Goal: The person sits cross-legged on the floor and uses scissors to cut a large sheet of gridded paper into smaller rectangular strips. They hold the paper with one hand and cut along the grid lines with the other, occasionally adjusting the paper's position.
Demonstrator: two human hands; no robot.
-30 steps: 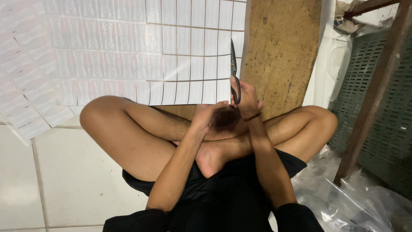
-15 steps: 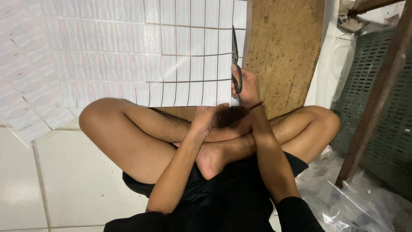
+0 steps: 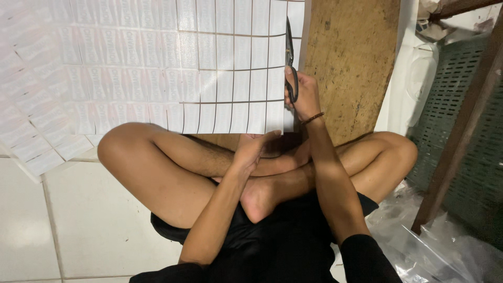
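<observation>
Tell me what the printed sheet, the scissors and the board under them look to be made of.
Printed sheet: paper, probably glossy label stock, since it reflects light and lies thin and flat. Scissors in the right hand: dark metal blades with black handles, probably plastic. Board: brown pressed wood or plywood, matte, with a rough speckled face. The left hand holds the sheet's near edge.

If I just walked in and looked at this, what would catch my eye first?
Probably the big white sheet of printed labels spread across the floor at top left, lying partly on a wooden board. The right hand works black scissors along the sheet's right side, while the left hand holds its near edge above the crossed legs.
</observation>
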